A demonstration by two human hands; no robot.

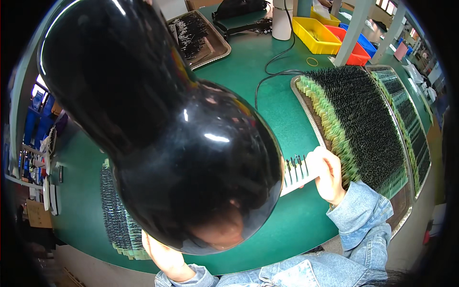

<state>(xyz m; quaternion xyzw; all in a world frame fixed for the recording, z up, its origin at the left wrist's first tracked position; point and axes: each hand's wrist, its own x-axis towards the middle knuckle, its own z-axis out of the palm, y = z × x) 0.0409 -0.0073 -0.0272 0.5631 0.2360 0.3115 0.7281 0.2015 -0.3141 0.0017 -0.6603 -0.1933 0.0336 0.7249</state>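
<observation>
A large glossy black lamp head [205, 172] covers the middle of the view and hides much of the space between my hands. My right hand [327, 174] is closed, fingers and thumb pinching the right end of a pale, brightly lit strip [296, 173] with a row of thin black pins standing on it. The strip's other end disappears behind the lamp. At the lamp's lower edge my left hand [165, 257] shows only in part, its fingers hidden. Beside it lies a stack of green strips with dark pins [114, 215].
On the right, a tray [306, 107] carries dense rows of green strips with black pins [363, 124]; a second such tray [406, 115] adjoins it. Farther back are a tray of loose black parts [191, 36], yellow [315, 37] and red [358, 53] bins, a white cylinder [282, 21] and a black cable [267, 67].
</observation>
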